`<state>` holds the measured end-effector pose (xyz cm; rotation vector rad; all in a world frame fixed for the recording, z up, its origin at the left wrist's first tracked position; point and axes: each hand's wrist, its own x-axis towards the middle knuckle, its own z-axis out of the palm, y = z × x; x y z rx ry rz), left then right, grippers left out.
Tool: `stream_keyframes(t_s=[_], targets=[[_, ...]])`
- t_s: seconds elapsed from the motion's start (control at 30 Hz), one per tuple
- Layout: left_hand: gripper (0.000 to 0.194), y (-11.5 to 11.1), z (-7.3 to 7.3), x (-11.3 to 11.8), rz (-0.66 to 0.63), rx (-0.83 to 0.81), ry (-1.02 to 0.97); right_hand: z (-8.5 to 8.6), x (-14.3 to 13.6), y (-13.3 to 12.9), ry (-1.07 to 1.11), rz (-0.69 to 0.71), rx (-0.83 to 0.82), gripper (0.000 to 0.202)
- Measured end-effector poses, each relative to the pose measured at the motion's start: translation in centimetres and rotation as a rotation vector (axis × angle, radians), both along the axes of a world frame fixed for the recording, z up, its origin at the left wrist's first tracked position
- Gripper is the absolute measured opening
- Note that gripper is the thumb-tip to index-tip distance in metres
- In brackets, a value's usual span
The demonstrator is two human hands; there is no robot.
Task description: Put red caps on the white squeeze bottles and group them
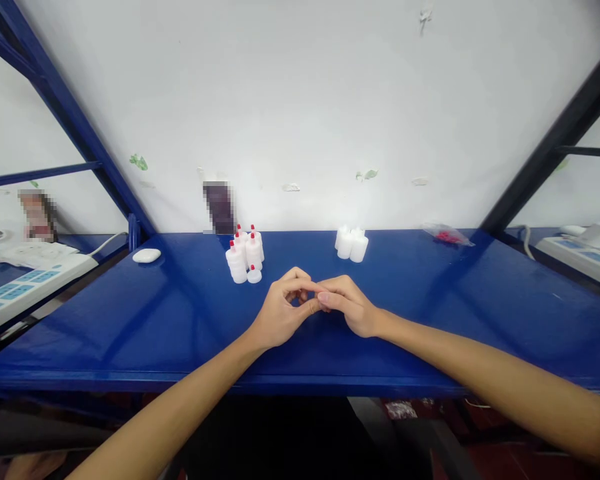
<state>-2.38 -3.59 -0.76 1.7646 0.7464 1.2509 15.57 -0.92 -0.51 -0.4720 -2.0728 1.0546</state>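
Observation:
Above the blue table (pixel 180 333), my left hand (pixel 285 307) and my right hand (pixel 349 304) meet fingertip to fingertip. The left thumb and forefinger form a loop, and the right thumb presses against their tips. Anything between the fingers is hidden or too small to make out. Behind my left hand stands a cluster of several white plastic bottles with red tips (pixel 237 263); a small white piece with a red tip (pixel 254 274) sits at its front. Farther back on the right is a group of white bottles (pixel 351 245), with no red tips showing.
A clear plastic bag with red pieces (pixel 447 235) lies at the back right. On the left is a rounded white object (pixel 147 255). A blurred dark object (pixel 220 207) leans on the wall. Power strips (pixel 20 297) flank the table, beside a blue metal frame (pixel 70 100).

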Motion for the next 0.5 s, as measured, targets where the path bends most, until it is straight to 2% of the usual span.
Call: stream_keyframes(t_s=[0.17,0.3,0.37,0.43,0.5], targets=[[0.018,-0.11,0.17,0.07,0.046,0.077,0.122,-0.05,0.40,0.11,-0.069,-0.131,0.080,0.033],[0.018,-0.22,0.10,0.13,0.049,0.152,0.230,0.14,0.40,-0.20,-0.085,-0.104,0.091,0.019],[0.018,-0.32,0.09,0.16,0.063,0.193,0.263,0.31,0.30,-0.32,-0.088,-0.097,0.083,0.019],[0.019,-0.35,0.16,-0.02,0.127,0.221,0.254,0.47,0.25,-0.30,-0.116,-0.119,0.099,0.025],[0.020,-0.22,0.35,-0.71,0.255,0.222,0.214,0.53,0.29,-0.09,-0.169,-0.171,0.129,0.031]])
